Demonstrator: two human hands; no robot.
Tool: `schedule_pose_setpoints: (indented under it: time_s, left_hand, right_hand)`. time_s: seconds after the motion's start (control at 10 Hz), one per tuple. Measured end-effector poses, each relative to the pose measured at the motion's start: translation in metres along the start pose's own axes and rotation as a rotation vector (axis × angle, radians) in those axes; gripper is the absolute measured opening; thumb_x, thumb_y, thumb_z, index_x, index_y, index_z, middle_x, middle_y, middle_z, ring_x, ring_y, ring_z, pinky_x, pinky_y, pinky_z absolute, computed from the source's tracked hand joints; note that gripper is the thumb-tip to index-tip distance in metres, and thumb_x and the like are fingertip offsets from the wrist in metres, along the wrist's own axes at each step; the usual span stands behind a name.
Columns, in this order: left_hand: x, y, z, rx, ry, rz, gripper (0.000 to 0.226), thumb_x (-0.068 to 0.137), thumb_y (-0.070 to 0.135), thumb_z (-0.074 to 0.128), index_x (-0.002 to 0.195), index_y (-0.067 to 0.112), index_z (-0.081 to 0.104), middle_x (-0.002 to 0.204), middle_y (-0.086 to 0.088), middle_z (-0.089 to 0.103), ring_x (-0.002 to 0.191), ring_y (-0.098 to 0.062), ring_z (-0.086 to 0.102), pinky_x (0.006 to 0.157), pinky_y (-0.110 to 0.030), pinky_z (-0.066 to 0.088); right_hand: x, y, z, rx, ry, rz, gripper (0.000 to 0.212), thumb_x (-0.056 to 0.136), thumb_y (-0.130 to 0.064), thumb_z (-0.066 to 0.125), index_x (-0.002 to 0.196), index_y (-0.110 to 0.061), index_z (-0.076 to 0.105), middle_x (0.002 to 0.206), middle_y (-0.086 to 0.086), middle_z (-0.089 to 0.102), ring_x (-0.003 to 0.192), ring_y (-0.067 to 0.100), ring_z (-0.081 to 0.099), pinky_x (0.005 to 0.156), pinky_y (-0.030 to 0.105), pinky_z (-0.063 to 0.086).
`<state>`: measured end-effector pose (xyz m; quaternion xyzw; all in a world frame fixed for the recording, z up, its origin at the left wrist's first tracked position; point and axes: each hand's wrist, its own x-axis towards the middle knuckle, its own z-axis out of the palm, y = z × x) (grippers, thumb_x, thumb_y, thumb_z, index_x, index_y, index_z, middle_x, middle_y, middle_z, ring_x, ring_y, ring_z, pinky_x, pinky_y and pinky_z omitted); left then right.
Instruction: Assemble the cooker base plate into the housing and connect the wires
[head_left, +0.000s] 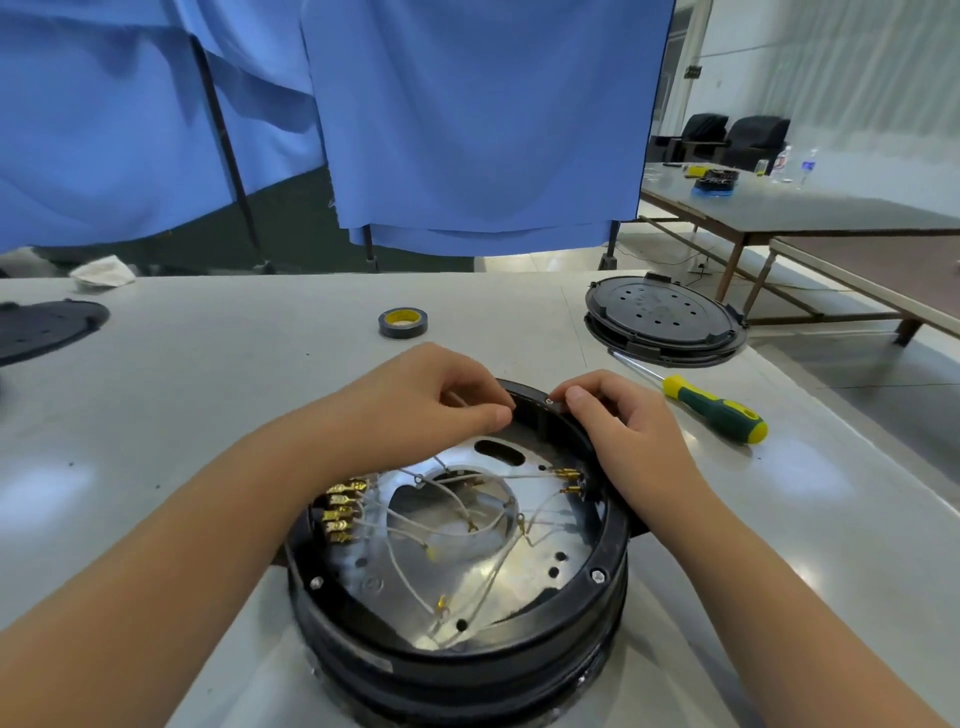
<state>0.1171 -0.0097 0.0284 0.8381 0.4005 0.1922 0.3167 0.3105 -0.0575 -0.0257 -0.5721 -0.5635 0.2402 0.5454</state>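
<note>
One head-worn, wide-angle view looks forward and down, close over the table (208, 395). The housing (457, 660) fills the lower centre; blue curtains (467, 130) span the upper frame.

Blue curtains (467, 119) hanging behind grey table (208, 364), long benches (810, 208) off right, black chairs (727, 137) further back, shiny floor (883, 374).

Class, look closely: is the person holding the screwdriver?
No: the screwdriver lies untouched on the table, right of both hands at the housing rim.
</note>
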Motion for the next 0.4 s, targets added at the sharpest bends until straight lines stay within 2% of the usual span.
schedule_pose_setpoints:
  time_s: [0.1,0.2,0.3,0.4]
  left_hand:
    - [-0.023,-0.018,-0.01,-0.01,0.258,-0.003,0.017,0.089,0.03,0.063,0.1,0.04,0.071,0.097,0.026,0.069,0.096,0.013,0.059,0.083,-0.01,0.043]
    - [-0.044,-0.035,-0.015,-0.04,0.415,-0.078,0.026,0.089,0.025,0.064,0.111,0.039,0.065,0.114,0.023,0.061,0.11,0.006,0.053,0.094,-0.023,0.041]
    - [-0.059,-0.054,-0.02,-0.172,0.504,-0.203,0.028,0.089,0.023,0.065,0.114,0.036,0.061,0.116,0.018,0.061,0.107,0.005,0.056,0.083,-0.016,0.043]
    - [-0.075,-0.063,-0.019,-0.41,0.555,-0.385,0.024,0.092,0.026,0.062,0.116,0.03,0.06,0.114,0.011,0.062,0.098,0.001,0.058,0.081,-0.024,0.043]
  right_hand:
    - [-0.001,-0.002,-0.002,-0.027,-0.026,0.002,0.02,0.093,-0.018,0.054,0.083,-0.024,0.07,0.081,-0.009,0.068,0.076,-0.002,0.061,0.064,0.007,0.044]
    - [-0.001,-0.005,-0.007,-0.09,-0.069,0.02,0.018,0.092,-0.019,0.056,0.085,-0.028,0.071,0.082,-0.012,0.069,0.08,-0.003,0.06,0.064,0.006,0.043]
    - [0.006,-0.006,-0.017,-0.105,-0.088,0.065,0.018,0.091,-0.019,0.058,0.088,-0.032,0.07,0.086,-0.013,0.069,0.08,-0.002,0.061,0.064,0.008,0.047]
    - [0.003,-0.01,-0.027,-0.128,-0.136,0.201,0.014,0.092,-0.021,0.058,0.097,-0.033,0.065,0.098,-0.011,0.065,0.091,0.01,0.063,0.083,0.03,0.053]
